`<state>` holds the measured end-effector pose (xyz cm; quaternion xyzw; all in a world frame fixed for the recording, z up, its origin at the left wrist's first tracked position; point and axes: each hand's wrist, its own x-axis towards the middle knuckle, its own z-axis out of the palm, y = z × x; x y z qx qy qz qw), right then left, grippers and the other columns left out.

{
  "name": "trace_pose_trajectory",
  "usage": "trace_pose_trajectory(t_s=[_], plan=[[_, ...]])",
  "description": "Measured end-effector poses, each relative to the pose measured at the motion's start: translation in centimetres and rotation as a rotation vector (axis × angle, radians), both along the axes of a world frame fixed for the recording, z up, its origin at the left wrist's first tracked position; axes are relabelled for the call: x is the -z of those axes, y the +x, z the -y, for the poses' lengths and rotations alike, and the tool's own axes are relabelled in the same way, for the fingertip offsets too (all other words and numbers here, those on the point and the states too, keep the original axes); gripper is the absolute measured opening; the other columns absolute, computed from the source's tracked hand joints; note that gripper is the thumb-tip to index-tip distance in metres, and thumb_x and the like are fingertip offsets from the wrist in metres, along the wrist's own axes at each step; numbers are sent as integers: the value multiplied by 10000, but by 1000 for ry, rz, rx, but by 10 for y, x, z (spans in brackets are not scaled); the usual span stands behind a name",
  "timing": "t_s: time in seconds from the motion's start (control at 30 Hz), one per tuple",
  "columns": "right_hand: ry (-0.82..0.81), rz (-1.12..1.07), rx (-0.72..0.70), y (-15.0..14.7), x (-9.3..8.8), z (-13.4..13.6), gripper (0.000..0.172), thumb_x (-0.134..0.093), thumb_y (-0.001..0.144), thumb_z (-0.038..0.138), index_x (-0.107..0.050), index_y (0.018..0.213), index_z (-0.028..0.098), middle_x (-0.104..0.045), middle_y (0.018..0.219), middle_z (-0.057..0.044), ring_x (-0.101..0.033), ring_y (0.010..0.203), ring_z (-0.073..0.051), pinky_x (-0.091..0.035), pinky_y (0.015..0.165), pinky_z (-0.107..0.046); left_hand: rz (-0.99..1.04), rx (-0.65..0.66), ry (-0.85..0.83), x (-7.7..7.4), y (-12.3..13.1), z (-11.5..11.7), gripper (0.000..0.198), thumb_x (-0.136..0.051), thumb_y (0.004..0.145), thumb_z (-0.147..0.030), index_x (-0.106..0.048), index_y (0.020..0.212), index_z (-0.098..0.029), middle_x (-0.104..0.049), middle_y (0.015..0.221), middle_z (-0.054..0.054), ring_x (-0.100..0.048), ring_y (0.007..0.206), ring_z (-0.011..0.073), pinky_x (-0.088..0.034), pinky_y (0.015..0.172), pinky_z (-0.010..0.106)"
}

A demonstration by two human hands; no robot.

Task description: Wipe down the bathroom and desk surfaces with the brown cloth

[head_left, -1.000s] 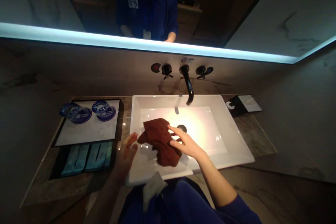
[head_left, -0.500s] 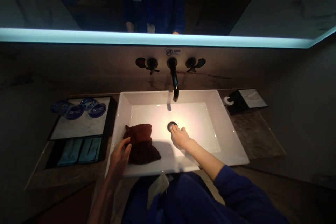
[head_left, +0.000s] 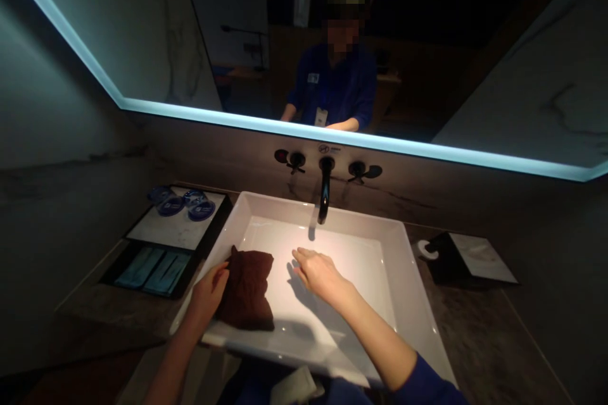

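A dark reddish-brown cloth (head_left: 247, 291) lies against the left side of the white sink basin (head_left: 406, 278). At the cloth's left edge is my left hand (head_left: 209, 291), its fingers curled and closed on the fabric. My right hand (head_left: 319, 273) hovers above the basin floor, right of the cloth, casting a shadow below it. Its fingers stretch toward the left with nothing in them. The dark drain plug is hidden behind this hand. Over the basin reaches the black faucet spout (head_left: 325, 193).
Black taps (head_left: 297, 161) flank the spout under a lit mirror (head_left: 418, 76) that reflects a person in blue. On the left stand a tray (head_left: 166, 228) with clear cups and teal packets (head_left: 152, 269). A black box with marble top (head_left: 482, 256) sits right.
My right hand has lifted off the drain plug and shifted up and left. My left hand has closed on the cloth, whose shape differs slightly. The view has tilted upward, showing more mirror.
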<state>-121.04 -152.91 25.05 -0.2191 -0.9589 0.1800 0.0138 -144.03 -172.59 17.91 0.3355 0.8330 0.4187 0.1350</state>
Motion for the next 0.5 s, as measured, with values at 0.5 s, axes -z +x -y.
trace_pose_trajectory(t_s=[0.5], plan=[[118, 7, 486, -160, -66, -165, 517, -473, 887, 513, -663, 1078, 72, -658, 1073, -231, -624, 1038, -319, -480, 850, -383, 45, -49, 121, 4, 3, 3, 448, -431, 827, -479, -629, 1053, -147, -700, 1021, 118, -661, 962, 240, -537, 874, 374]])
